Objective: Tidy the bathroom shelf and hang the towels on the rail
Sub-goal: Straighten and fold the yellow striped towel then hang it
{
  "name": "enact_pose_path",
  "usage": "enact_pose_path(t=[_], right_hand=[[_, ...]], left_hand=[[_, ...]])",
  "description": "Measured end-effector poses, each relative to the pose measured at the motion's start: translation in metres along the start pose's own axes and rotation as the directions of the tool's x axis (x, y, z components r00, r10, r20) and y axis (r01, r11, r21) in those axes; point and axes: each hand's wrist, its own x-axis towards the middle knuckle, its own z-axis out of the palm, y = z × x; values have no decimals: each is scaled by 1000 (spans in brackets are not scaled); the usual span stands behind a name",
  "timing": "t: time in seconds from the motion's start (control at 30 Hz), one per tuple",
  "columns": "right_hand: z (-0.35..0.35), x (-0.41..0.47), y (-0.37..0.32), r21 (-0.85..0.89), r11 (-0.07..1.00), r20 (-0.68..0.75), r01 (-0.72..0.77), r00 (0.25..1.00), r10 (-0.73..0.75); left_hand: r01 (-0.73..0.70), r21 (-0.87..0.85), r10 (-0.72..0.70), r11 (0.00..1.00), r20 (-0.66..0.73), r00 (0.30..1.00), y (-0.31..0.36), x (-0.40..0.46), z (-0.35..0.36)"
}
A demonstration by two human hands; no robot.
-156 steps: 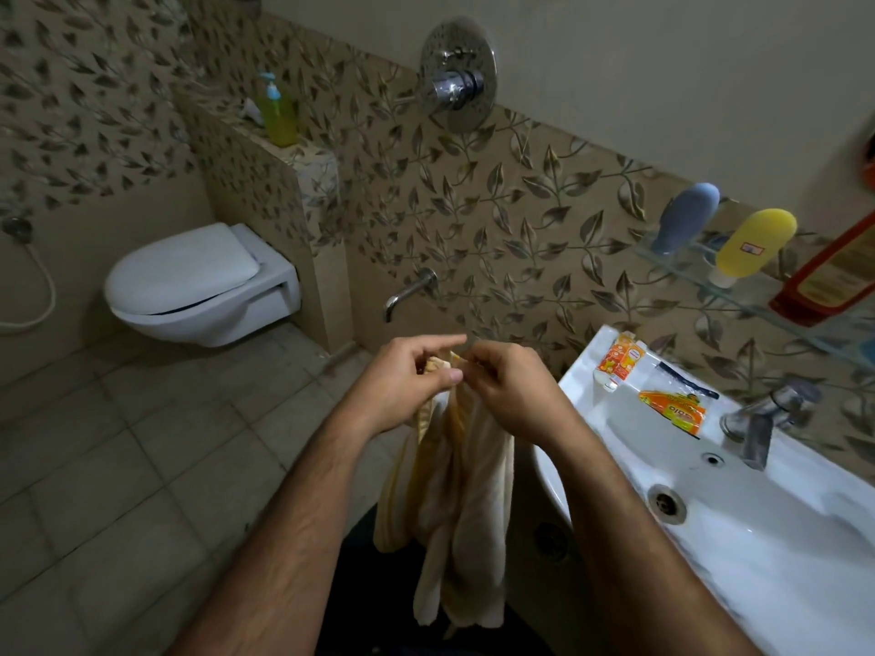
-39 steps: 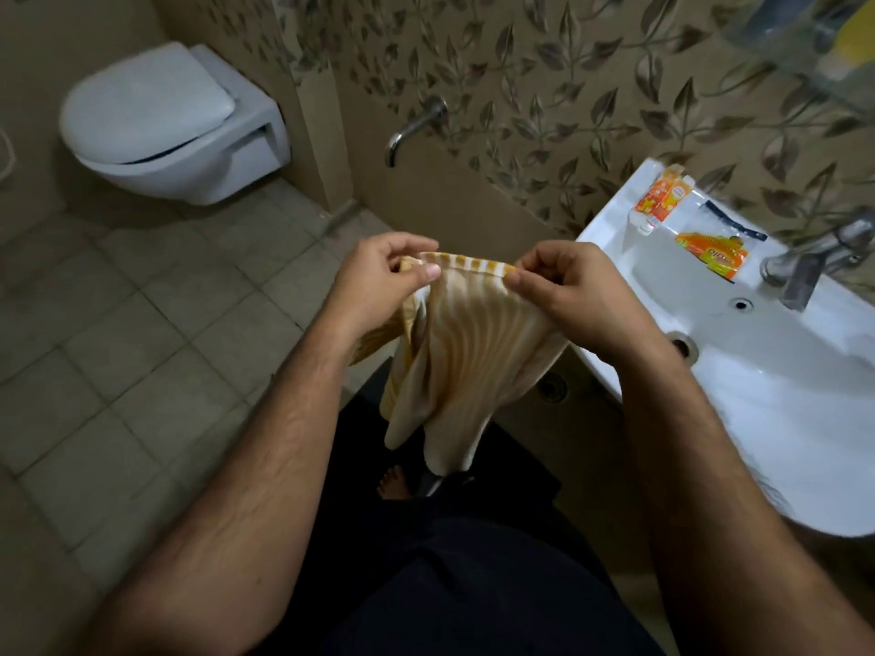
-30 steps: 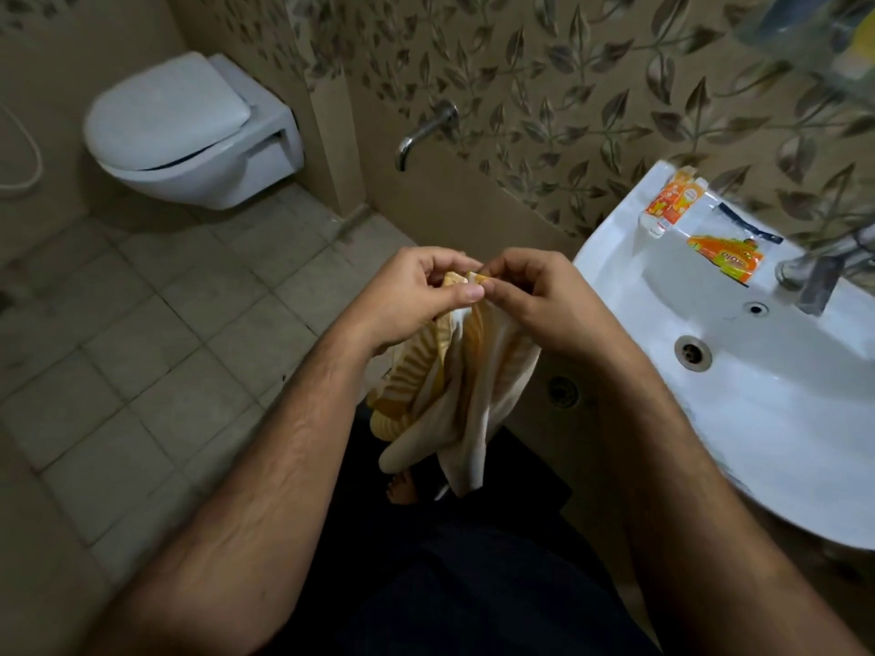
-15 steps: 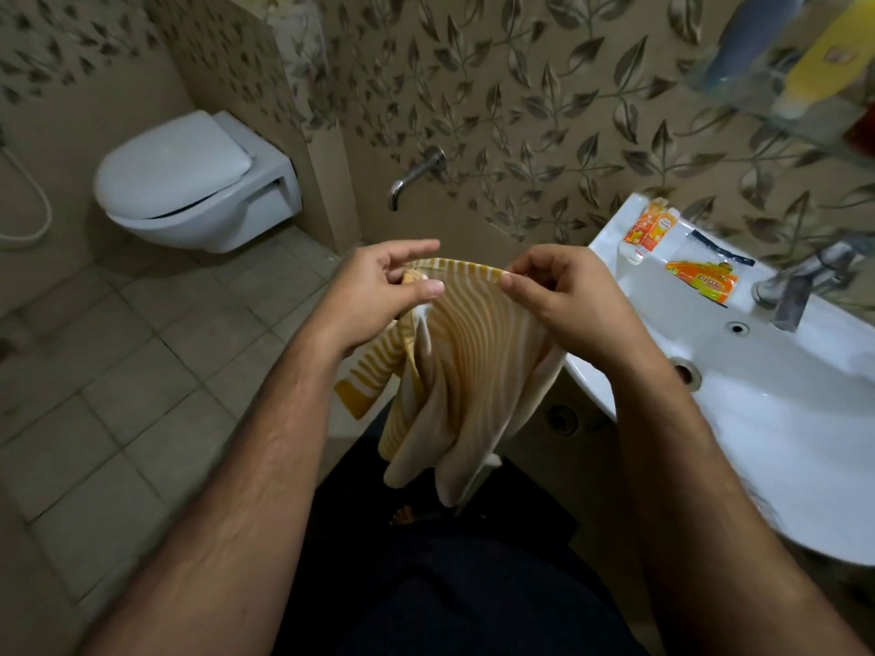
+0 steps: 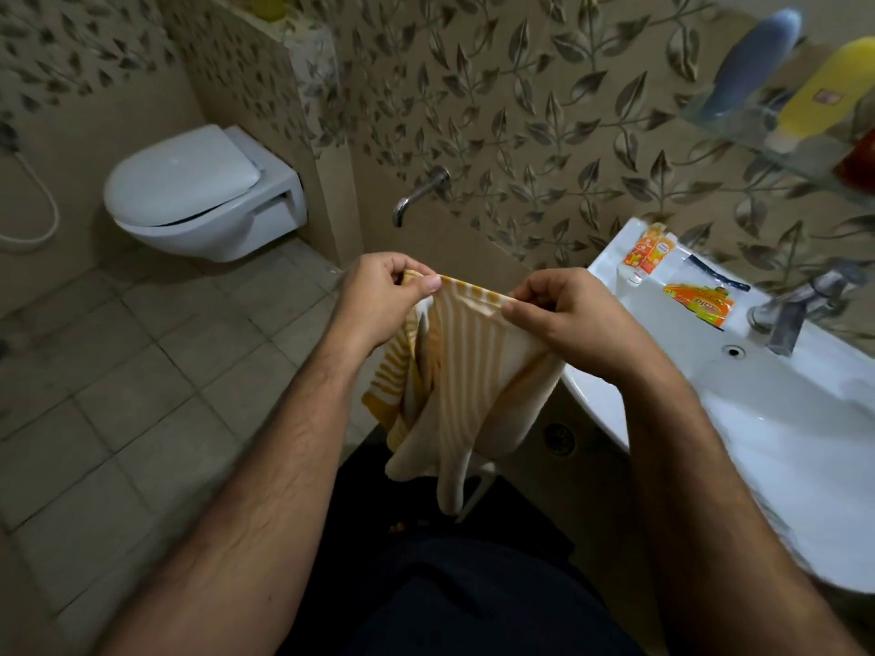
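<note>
Left hand [image 5: 381, 295] & right hand [image 5: 563, 314] each pinch towel [image 5: 466, 371] top hem, pulled taut, prob. to straighten it for hanging.

red bottle [image 5: 858, 159] cut by right edge, green bottle [image 5: 268, 3] cropped at top, sink [image 5: 805, 419] rim partly out of frame

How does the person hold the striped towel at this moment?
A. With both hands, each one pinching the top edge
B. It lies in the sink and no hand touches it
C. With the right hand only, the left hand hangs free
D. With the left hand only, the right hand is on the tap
A: the left hand and the right hand each pinch the top edge of the striped towel, which hangs between them beside the sink.
</note>
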Motion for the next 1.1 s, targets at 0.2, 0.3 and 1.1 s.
enact_pose_path(t=[0.2,0.3,1.1], right_hand=[[-11,5,0,-56,997,-86,45,995,-50],[0,16,-2,-89,992,-105,86,990,-95],[10,22,8,22,1000,-30,11,999,-10]], left_hand=[[-17,0,17,1000,133,991,3,-2,1],[-54,-119,81,991,234,969,15,-5,2],[48,-363,92,930,359,929,5,1,13]])
